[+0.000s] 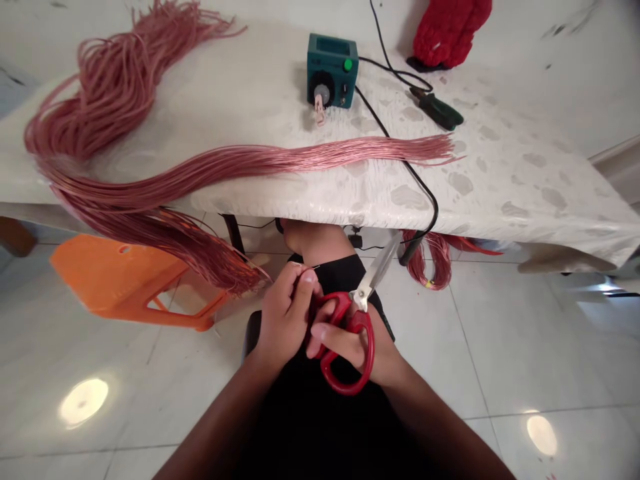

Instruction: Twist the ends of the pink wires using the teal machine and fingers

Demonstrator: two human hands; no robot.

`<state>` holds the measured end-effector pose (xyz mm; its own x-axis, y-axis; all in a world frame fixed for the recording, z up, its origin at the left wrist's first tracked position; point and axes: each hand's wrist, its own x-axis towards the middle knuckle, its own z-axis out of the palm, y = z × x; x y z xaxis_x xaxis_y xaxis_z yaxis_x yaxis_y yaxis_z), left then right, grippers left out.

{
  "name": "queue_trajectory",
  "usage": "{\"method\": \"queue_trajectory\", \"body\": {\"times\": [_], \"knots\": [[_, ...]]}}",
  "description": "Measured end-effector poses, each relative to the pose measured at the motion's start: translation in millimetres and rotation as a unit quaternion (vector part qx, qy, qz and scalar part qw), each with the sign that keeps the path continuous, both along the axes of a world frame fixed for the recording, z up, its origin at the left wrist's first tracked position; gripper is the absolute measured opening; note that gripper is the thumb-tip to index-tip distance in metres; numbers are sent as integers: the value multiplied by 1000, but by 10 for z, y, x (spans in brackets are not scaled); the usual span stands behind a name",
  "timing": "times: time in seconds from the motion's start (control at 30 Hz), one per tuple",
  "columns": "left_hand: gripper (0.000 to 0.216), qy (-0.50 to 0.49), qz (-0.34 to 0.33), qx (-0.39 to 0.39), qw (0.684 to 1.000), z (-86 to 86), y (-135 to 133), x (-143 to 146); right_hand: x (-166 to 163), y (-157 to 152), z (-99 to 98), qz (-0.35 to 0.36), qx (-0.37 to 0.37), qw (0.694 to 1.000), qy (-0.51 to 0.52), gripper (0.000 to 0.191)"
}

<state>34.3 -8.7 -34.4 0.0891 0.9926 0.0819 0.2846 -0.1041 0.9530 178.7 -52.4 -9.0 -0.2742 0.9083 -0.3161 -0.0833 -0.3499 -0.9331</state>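
Fingers (pixel 303 283) of left hand (pixel 283 320) pinch wire (pixel 306 267); right hand (pixel 357 350) holds red scissors (pixel 347 380).

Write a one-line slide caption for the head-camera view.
Right hand holds red-handled scissors, left hand pinches a thin wire, below copper-coloured wire bundles draped over a white table.

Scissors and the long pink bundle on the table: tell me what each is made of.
The scissors look like steel, given the blades' smooth grey sheen, with glossy red plastic handles. The bundle of wire looks like enamelled copper: thin strands with a pinkish metallic shine.
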Motion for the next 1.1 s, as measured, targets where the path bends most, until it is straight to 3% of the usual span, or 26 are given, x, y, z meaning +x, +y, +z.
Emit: {"method": "queue_trajectory", "body": {"times": [0.17, 0.27, 0.47, 0.6, 0.73, 0.93, 1.1], "knots": [[25, -7, 42, 3, 999, 36, 78, -115, -25, -41, -157, -59, -21, 996, -62, 31], [22, -49, 50, 15, 997, 137, 24, -148, -29, -52, -187, -16, -10, 996, -89, 33], [21, -122, -24, 46, 991, 281, -118, -151, -19, -66, -188, 66, 93, 993, -38, 43], [20, -148, -17, 45, 988, 264, -111, -138, 2, -89, -245, 72, 71, 994, -33, 59], [22, -180, -21, 31, 983, 250, -103, -103, 2, -112, -288, 73, 33, 996, 29, 51], [29, -184, -49, 33, 981, 279, -115, -93, -6, -94, -217, 115, 57, 992, -4, 44], [31, -159, -89, 36, 982, 266, -97, -122, -12, -80, -189, 117, 39, 992, 40, 34]]}}
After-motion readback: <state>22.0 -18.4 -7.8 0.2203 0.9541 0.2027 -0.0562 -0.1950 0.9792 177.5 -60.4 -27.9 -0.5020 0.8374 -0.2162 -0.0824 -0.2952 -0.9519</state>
